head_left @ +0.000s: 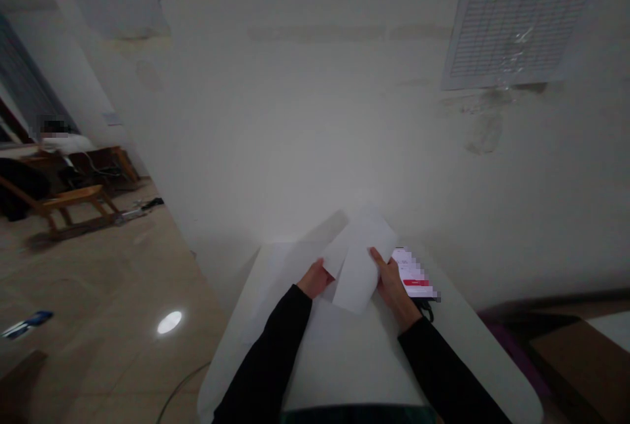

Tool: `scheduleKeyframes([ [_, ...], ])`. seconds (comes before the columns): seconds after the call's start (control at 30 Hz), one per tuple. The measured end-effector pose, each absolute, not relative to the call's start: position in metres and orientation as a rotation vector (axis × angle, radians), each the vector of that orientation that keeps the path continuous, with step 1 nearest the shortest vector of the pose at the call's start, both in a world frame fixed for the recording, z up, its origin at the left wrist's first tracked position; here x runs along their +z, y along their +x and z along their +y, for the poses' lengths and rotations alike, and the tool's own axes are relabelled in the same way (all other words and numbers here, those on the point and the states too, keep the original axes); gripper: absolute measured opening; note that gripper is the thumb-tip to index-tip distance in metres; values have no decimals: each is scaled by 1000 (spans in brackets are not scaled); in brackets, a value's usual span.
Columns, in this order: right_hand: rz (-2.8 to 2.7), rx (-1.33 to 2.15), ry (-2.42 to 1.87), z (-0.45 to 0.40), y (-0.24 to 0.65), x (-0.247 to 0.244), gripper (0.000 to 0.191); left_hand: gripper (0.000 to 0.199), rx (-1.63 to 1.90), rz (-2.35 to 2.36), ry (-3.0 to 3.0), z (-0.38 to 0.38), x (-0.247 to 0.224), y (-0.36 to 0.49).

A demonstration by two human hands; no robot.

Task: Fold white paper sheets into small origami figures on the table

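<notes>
My left hand [314,279] and my right hand [392,287] are working close together, only a narrow gap between them, and both are holding a folded white paper sheet [359,273] up off the white table [485,358]. The sheet lies at 12 o'clock from my chest, in the gap between my hands. Its long axis runs from about 7 o'clock to 1 o'clock, leaning away to my right as it goes. A shorter flap of the paper [336,252] angles off toward 10 o'clock, and my left hand pinches the sheet's edge just below that flap. My right fingers [377,256] press on the sheet's face, and the thumb is hidden, so I cannot tell exactly how that grip closes. The main length of the sheet sits nearer my right hand. Just past that hand, at 3 o'clock, a printed card with a red band [413,277] lies on the table, its print too blurred to read, and a dark cable [426,310] curls beneath it. My black sleeves [263,358] reach in from 7 and 5 o'clock. Off at 9 o'clock, beyond the table, a wooden chair [63,204] stands on the tiled floor [113,293], and a gridded chart [516,30] hangs on the wall at 1 o'clock.
</notes>
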State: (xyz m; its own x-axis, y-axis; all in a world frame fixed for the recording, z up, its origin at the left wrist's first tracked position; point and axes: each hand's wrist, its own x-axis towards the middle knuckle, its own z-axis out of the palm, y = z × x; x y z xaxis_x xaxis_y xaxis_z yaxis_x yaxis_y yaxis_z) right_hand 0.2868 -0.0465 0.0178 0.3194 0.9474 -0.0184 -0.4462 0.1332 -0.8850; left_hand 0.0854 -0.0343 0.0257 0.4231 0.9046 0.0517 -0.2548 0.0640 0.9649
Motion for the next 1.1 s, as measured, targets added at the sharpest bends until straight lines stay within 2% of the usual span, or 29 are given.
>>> scheduleKeyframes([
  [0.1, -648, 1113, -1021, -47, 290, 25, 48, 74, 1053, 691, 1164, -34, 48, 71],
  [0.23, -805, 997, -1093, -50, 287, 30, 50, 69, 1076, 859, 1520, -44, 68, 78],
  [0.33, -887, 835, -1093, -53, 284, 31, 51, 87, 1260, 944, 1589, -51, 74, 99],
  [0.37, -899, 809, -1078, -55, 283, 32, 51, 85, 1294, 952, 1592, -51, 75, 105],
  [0.4, -918, 809, -1047, -56, 283, 32, 52, 79, 1317, 959, 1589, -50, 75, 110],
  [0.5, -984, 896, -897, -58, 286, 35, 52, 42, 1382, 1003, 1606, -43, 78, 114],
  [0.57, -1035, 973, -818, -58, 288, 39, 52, 30, 1443, 1029, 1614, -38, 81, 110],
  [0.67, -1105, 1003, -858, -53, 292, 49, 50, 44, 1501, 996, 1532, -32, 82, 107],
  [0.73, -1121, 920, -970, -48, 292, 56, 49, 56, 1502, 987, 1518, -29, 81, 107],
  [0.77, -1117, 856, -1024, -45, 290, 59, 49, 56, 1509, 1005, 1536, -27, 79, 109],
  [0.93, -1009, 616, -1120, -35, 273, 67, 47, 31, 1575, 1000, 1642, -21, 72, 117],
  [1.1, -1139, 755, -1003, -38, 269, 64, 52, 24, 1639, 1016, 1635, -19, 68, 114],
])
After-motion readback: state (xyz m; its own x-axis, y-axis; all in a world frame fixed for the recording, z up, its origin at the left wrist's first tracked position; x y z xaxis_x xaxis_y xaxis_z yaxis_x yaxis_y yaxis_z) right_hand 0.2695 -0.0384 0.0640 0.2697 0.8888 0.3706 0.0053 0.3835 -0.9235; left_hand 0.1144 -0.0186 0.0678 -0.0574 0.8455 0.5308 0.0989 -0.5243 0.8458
